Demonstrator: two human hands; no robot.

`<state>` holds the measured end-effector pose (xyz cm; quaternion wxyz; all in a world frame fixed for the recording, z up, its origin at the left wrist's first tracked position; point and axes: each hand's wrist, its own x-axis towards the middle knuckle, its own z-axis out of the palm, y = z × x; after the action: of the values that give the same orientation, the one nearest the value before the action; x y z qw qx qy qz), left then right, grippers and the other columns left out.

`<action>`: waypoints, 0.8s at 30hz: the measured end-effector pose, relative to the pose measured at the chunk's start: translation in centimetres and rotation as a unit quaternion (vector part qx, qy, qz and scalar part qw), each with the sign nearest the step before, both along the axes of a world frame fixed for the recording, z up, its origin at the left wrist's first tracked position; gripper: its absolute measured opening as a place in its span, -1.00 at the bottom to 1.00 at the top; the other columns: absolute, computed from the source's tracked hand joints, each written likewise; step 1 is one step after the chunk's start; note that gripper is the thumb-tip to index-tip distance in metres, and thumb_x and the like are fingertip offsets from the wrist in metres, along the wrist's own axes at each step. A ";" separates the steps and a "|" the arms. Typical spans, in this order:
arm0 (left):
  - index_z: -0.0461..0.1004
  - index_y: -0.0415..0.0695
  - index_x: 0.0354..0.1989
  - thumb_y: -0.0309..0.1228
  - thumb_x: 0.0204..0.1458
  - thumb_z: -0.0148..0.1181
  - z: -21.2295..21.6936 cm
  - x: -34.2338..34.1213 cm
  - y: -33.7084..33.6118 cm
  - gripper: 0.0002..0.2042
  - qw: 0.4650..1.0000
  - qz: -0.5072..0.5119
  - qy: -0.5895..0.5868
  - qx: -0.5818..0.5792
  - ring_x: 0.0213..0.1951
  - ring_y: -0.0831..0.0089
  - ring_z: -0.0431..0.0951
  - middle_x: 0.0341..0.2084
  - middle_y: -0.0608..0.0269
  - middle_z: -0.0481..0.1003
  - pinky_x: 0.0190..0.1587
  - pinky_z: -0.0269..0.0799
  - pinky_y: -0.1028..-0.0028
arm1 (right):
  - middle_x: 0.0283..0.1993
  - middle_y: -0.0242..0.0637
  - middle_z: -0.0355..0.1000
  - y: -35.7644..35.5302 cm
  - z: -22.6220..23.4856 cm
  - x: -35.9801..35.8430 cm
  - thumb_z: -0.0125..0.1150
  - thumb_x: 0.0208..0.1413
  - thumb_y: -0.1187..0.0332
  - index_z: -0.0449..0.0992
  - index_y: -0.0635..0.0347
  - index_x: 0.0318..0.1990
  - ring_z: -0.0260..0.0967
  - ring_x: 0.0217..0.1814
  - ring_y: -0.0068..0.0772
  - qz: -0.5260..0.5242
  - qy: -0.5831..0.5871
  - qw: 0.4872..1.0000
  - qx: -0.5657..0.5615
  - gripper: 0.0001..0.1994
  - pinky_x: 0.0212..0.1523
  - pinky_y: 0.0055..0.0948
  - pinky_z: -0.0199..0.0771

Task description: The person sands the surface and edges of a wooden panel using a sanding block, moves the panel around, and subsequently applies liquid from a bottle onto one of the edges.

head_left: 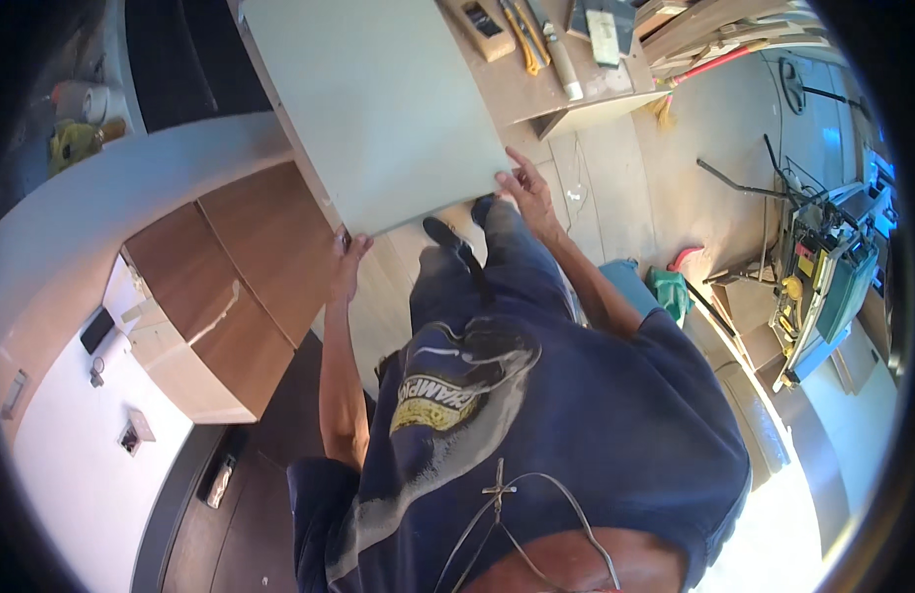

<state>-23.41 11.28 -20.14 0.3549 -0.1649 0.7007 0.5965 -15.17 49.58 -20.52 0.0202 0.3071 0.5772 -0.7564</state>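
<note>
A large pale grey-green panel point(378, 109) lies in front of me, its far part next to the tools on a wooden worktop point(615, 89). My left hand point(348, 259) grips the panel's near left corner, the thumb close to the edge and the other fingers mostly hidden. At the near right corner, my right hand point(529, 193) holds the edge, with some fingers out of sight under it. Right of the panel on the worktop are a wooden hand plane point(482, 30), an orange-handled tool point(529, 54) and a long tool with a pale handle point(561, 64).
Brown wooden cabinet panels point(240, 257) stand close by my left arm, next to a white wall point(101, 425). A broom with a red handle point(714, 64) lies beyond the worktop. On the right is a green and yellow machine on legs point(823, 287), with stacked boards point(744, 25) behind.
</note>
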 end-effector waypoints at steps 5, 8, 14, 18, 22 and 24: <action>0.08 -0.25 0.47 -0.36 0.26 0.20 2.2 -1.8 -0.2 -0.34 0.998 -0.058 -0.032 -0.012 0.23 0.32 0.43 0.22 0.10 0.39 0.32 0.36 0.31 | -0.10 -0.32 0.47 -1.9 -0.9 0.8 0.28 0.30 0.28 0.27 0.31 0.41 0.43 -0.06 -0.52 -0.056 -0.006 0.997 -0.047 -0.41 0.08 -0.44 0.50; 0.15 -0.27 0.42 -0.39 0.24 0.21 2.0 -3.0 -1.1 -0.39 0.994 -0.102 -0.040 0.006 0.16 0.32 0.50 0.14 0.09 0.47 0.26 0.40 0.33 | -0.13 -0.35 0.47 -3.0 -1.2 1.3 0.30 0.29 0.25 0.32 0.30 0.36 0.44 -0.08 -0.51 -0.115 -0.023 0.992 -0.052 -0.43 0.06 -0.40 0.53; 0.39 -0.28 0.15 -0.39 0.24 0.24 1.0 -6.6 -1.7 -0.64 0.966 -0.251 -0.053 0.042 -0.04 0.37 0.62 -0.08 0.13 0.58 0.06 0.51 0.38 | -0.22 -0.40 0.48 -7.7 -3.5 1.8 0.33 0.27 0.15 0.49 0.23 0.09 0.46 -0.15 -0.51 -0.338 -0.015 0.930 -0.145 -0.60 -0.04 -0.38 0.55; 0.42 -0.27 0.05 -0.34 0.25 0.25 0.0 -8.6 -3.8 -0.69 0.935 -0.342 -0.061 0.066 -0.14 0.40 0.66 -0.14 0.14 0.59 -0.06 0.54 0.43 | -0.31 -0.45 0.46 -10.8 -3.7 -0.5 0.35 0.25 0.08 0.50 0.15 -0.09 0.44 -0.28 -0.56 -0.413 -0.006 0.902 -0.127 -0.67 -0.18 -0.43 0.54; 0.42 -0.25 0.04 -0.30 0.27 0.25 -0.4 -10.7 -2.7 -0.68 0.896 -0.427 -0.091 0.080 -0.17 0.40 0.67 -0.12 0.14 0.59 -0.10 0.57 0.46 | -0.40 -0.50 0.39 -12.0 -4.3 -0.5 0.37 0.22 0.04 0.49 0.05 -0.20 0.38 -0.41 -0.61 -0.485 0.029 0.867 -0.116 -0.70 -0.27 -0.46 0.53; 0.40 -0.25 0.07 -0.27 0.29 0.22 -0.3 -11.0 -2.6 -0.66 0.885 -0.446 -0.102 0.085 -0.13 0.37 0.68 -0.09 0.11 0.59 -0.06 0.58 0.45 | -0.42 -0.50 0.37 -12.4 -4.2 -0.8 0.38 0.21 0.03 0.47 0.00 -0.24 0.36 -0.44 -0.63 -0.495 0.051 0.858 -0.124 -0.70 -0.30 -0.46 0.53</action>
<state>-34.45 8.67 -20.47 0.6656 0.1355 0.6071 0.4123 -15.97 37.15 -24.76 -0.3489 0.5081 0.2509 -0.7464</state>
